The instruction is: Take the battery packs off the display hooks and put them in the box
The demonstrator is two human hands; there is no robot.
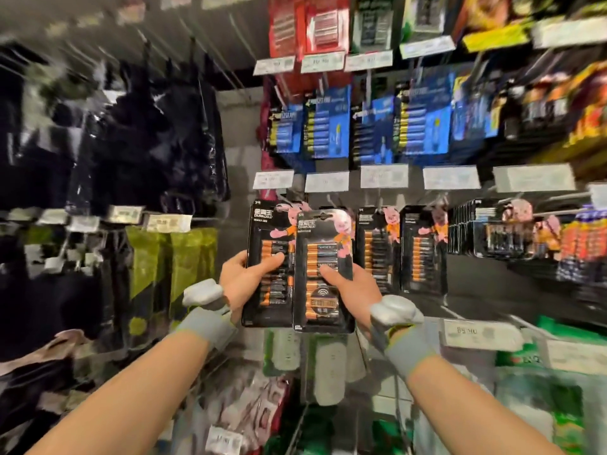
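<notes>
We log: left grip [241, 279] curls round a black-and-orange carded battery pack [262, 231]; right grip [356, 289] pinches a second pack [325, 244], overlapping the first.

One black-and-copper Duracell battery pack [323, 244] (a pink bunny printed at its top) stands upright in the right hand [354, 287], thumb across its front. Just left of it and partly behind it, a second pack [262, 231] of the same kind is gripped upright by the left hand [239, 280]. To its right hang a nearer hanging pack [377, 251] and, beside that, a farther hanging pack [422, 247].
</notes>
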